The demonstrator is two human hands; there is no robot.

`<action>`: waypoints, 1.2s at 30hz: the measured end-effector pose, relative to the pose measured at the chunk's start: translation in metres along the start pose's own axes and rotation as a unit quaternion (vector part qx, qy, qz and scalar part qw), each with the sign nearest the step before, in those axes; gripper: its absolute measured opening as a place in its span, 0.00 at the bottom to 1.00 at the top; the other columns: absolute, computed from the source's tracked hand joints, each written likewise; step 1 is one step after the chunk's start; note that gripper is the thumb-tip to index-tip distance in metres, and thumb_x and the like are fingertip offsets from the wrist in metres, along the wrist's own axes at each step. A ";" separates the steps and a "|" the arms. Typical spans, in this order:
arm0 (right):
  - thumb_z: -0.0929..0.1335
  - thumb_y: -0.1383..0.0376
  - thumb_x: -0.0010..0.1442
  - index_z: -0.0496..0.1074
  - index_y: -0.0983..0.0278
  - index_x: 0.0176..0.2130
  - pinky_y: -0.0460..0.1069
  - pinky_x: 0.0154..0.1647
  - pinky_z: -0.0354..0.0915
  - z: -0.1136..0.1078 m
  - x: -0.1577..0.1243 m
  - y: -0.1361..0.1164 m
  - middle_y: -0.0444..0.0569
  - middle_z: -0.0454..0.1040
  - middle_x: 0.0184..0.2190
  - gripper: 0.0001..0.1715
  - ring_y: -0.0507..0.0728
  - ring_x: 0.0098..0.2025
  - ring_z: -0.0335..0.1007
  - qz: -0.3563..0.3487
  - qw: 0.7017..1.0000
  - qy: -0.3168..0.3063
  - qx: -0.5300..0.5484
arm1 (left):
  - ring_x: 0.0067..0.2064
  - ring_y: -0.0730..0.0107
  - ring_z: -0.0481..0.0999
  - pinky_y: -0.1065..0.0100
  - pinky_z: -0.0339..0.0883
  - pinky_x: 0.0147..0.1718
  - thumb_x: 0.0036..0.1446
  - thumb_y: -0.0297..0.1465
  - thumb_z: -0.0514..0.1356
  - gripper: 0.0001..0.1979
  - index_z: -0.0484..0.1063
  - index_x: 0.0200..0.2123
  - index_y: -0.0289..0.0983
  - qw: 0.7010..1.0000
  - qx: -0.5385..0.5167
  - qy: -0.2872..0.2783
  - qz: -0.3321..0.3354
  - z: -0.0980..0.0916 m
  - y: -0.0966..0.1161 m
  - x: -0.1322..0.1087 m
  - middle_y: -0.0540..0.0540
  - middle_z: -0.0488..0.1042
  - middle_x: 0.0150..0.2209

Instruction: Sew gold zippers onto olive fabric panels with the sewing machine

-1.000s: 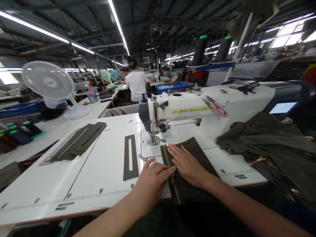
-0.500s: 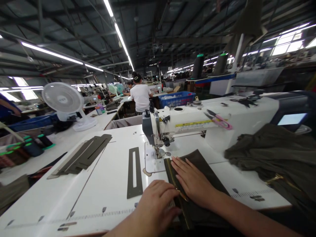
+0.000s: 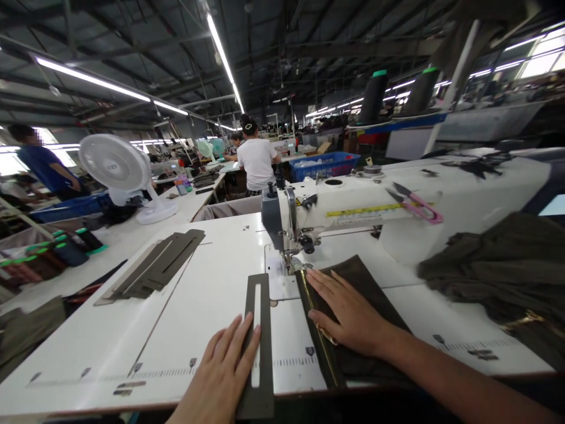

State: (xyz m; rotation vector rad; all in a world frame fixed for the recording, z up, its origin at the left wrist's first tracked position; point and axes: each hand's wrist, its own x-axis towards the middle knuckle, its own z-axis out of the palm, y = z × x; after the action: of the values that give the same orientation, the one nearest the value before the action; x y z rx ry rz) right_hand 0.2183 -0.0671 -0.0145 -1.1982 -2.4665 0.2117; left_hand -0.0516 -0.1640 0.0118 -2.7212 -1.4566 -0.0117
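Observation:
Under my left hand (image 3: 227,359) lies a dark olive strip with a long slot (image 3: 265,330), its fingers stretched flat over the strip's left side. My right hand (image 3: 348,309) rests with extended fingers on a dark olive fabric piece (image 3: 359,280). A gold-toothed zipper (image 3: 314,303) runs along that fabric's left edge, and its gold pull is partly hidden by my thumb. The fabric's far left corner lies close to the needle area of the white sewing machine (image 3: 291,247). The slotted strip is just left of the fabric, apart from it.
Several olive slotted pieces (image 3: 154,265) are stacked on the left of the table. Pink-handled scissors (image 3: 417,203) lie on the machine arm. A heap of dark fabric (image 3: 489,271) sits at right. A white fan (image 3: 117,165), thread spools (image 3: 70,253) and a blue crate (image 3: 324,165) stand beyond.
My left hand has left the zipper and moved left onto the slotted strip, which has shifted nearer and to the right. My right hand stays on the fabric. The view has turned slightly.

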 end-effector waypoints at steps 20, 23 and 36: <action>0.53 0.63 0.63 0.53 0.68 0.60 0.59 0.62 0.38 -0.008 -0.001 0.008 0.54 0.52 0.61 0.28 0.55 0.63 0.42 -0.016 0.996 -0.048 0.079 | 0.58 0.53 0.59 0.46 0.54 0.55 0.57 0.31 0.54 0.20 0.62 0.53 0.36 0.990 -0.104 0.095 0.015 -0.006 -0.017 0.051 0.37 0.60 0.56; 0.60 0.66 0.55 0.56 0.69 0.59 0.61 0.62 0.37 -0.012 -0.002 0.008 0.56 0.50 0.61 0.32 0.59 0.63 0.41 -0.047 0.995 -0.065 0.062 | 0.50 0.58 0.67 0.51 0.62 0.51 0.56 0.24 0.51 0.17 0.65 0.50 0.36 0.989 -0.100 0.105 -0.003 -0.006 -0.019 0.064 0.39 0.68 0.48; 0.57 0.65 0.62 0.56 0.66 0.59 0.60 0.61 0.46 0.001 0.002 -0.001 0.53 0.52 0.61 0.26 0.57 0.62 0.45 -0.032 0.999 0.002 -0.022 | 0.41 0.66 0.76 0.63 0.72 0.41 0.57 0.22 0.49 0.15 0.71 0.43 0.38 0.968 -0.134 0.212 -0.021 0.002 -0.040 0.094 0.46 0.76 0.41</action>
State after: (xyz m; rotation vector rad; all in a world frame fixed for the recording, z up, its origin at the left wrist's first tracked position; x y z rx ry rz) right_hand 0.2159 -0.0663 -0.0148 -1.1346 -2.5138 0.1367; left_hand -0.0328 -0.0633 0.0149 -2.6429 -1.4644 -0.7952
